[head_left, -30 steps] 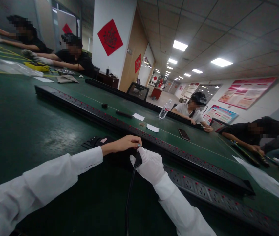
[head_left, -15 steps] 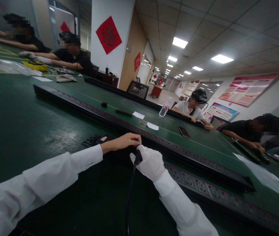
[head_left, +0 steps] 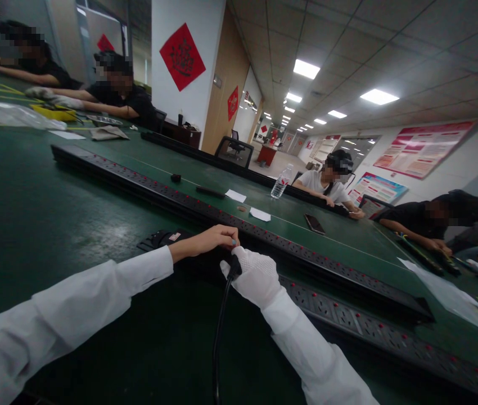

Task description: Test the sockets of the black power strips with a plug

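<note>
My gloved right hand point(head_left: 259, 274) is closed around a black power plug point(head_left: 234, 266), whose black cable point(head_left: 217, 337) hangs down toward the table's near edge. Bare and with fingers bent into a pinch, my left hand point(head_left: 212, 239) meets the glove's fingertips; whatever lies between its fingers is hidden. Both hands are over the nearer black power strip point(head_left: 369, 326), which has rows of sockets and red dots and runs to the lower right. Just beyond lies a second long power strip point(head_left: 306, 254). Left of my left hand is a black part with a small label point(head_left: 174, 237).
On the green table point(head_left: 53, 225) are a phone point(head_left: 315, 224), a water bottle point(head_left: 280, 184), white paper slips point(head_left: 260, 214), a small black piece point(head_left: 175, 178) and another long black bar point(head_left: 205, 154). Several people sit around the far sides, working with their hands.
The view has shifted slightly, so everything sits a little further left and higher. My hands keep the same hold and positions on the plug and strip.
</note>
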Demonstrator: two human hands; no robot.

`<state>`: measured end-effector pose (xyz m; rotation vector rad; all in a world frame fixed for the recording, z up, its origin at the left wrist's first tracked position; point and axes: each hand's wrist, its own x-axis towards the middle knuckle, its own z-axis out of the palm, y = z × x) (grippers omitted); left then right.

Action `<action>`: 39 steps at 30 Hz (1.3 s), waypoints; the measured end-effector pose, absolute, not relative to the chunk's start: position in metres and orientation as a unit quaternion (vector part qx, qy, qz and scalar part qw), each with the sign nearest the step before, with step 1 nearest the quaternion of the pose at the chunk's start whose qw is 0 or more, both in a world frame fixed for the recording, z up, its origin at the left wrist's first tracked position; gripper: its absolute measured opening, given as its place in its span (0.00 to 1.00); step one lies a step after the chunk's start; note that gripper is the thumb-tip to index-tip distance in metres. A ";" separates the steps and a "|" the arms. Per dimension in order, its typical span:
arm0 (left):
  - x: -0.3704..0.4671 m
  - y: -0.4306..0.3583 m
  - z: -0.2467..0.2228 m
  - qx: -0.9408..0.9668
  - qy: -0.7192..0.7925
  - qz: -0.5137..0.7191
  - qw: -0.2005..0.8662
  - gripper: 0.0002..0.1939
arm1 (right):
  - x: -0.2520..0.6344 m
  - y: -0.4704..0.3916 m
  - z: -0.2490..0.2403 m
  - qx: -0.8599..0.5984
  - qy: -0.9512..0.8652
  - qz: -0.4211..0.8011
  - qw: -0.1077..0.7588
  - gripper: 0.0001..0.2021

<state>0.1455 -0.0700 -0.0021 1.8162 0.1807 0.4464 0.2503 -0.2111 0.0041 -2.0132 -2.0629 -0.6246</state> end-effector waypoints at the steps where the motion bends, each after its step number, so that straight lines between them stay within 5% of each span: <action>1: 0.146 -0.070 -0.002 0.778 0.077 0.193 0.594 0.05 | 0.250 -0.211 0.004 -0.680 -0.696 -0.211 0.096 0.17; 24: 0.144 -0.070 0.003 0.800 0.046 0.169 0.574 0.08 | 0.250 -0.212 0.005 -0.683 -0.698 -0.197 0.092 0.18; 32: 0.143 -0.059 -0.005 0.687 0.003 0.152 0.710 0.05 | 0.250 -0.212 0.004 -0.682 -0.694 -0.211 0.097 0.18; 39: 0.144 -0.058 -0.006 0.673 -0.003 0.148 0.725 0.05 | 0.249 -0.212 0.004 -0.682 -0.692 -0.217 0.095 0.18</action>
